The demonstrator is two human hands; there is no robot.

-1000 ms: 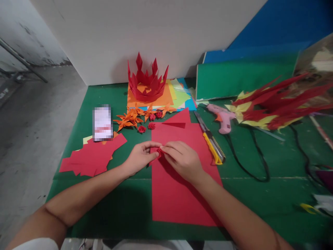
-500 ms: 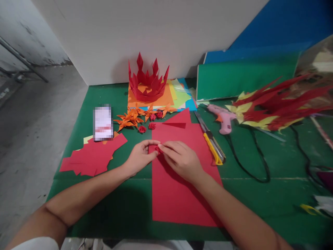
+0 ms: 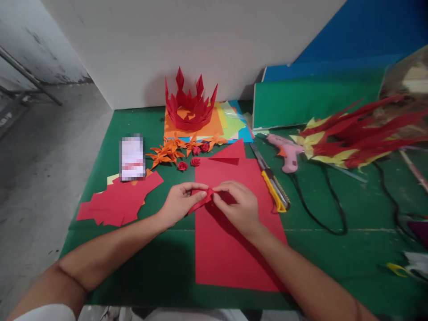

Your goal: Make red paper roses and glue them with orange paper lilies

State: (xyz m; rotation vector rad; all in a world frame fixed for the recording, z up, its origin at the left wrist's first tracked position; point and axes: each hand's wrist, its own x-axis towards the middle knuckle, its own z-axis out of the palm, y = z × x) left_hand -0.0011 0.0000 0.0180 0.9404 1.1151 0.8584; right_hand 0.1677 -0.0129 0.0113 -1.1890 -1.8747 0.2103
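1. A green table (image 3: 143,267) spreads beneath the work; a pale panel (image 3: 207,40) stands upright along its far side.
2. A green board (image 3: 317,100) stands at the back, right of the pale panel.
3. A large red sheet (image 3: 234,263) lies flat before the person; the right hand (image 3: 237,205) is above it.
4. A bunch of long red and yellow paper blades (image 3: 371,129) lies at the far right.
5. A pile of red paper pieces (image 3: 113,203) lies at the left; orange and pale yellow edges show from beneath it.
6. Coloured sheets (image 3: 170,126) are stacked near the pale panel; a red paper crown (image 3: 175,118) stands upright on them.
7. The left hand (image 3: 177,203) is clamped on a small piece of red paper, thumb on the near side; the right hand's thumb and fingertips are close together at that paper's right end; whether they grip it, I cannot tell.
8. A yellow cutter (image 3: 271,185) lies across the red sheet's right edge, blade pointing away; a pink glue gun (image 3: 290,156) lies just right of it.
9. Orange paper flowers (image 3: 165,154) cluster in front of the coloured sheets.
10. The small piece of red paper (image 3: 200,204) is between the two hands, over the sheet's left edge; red paper roses (image 3: 182,166) lie beyond it, beside the flowers.
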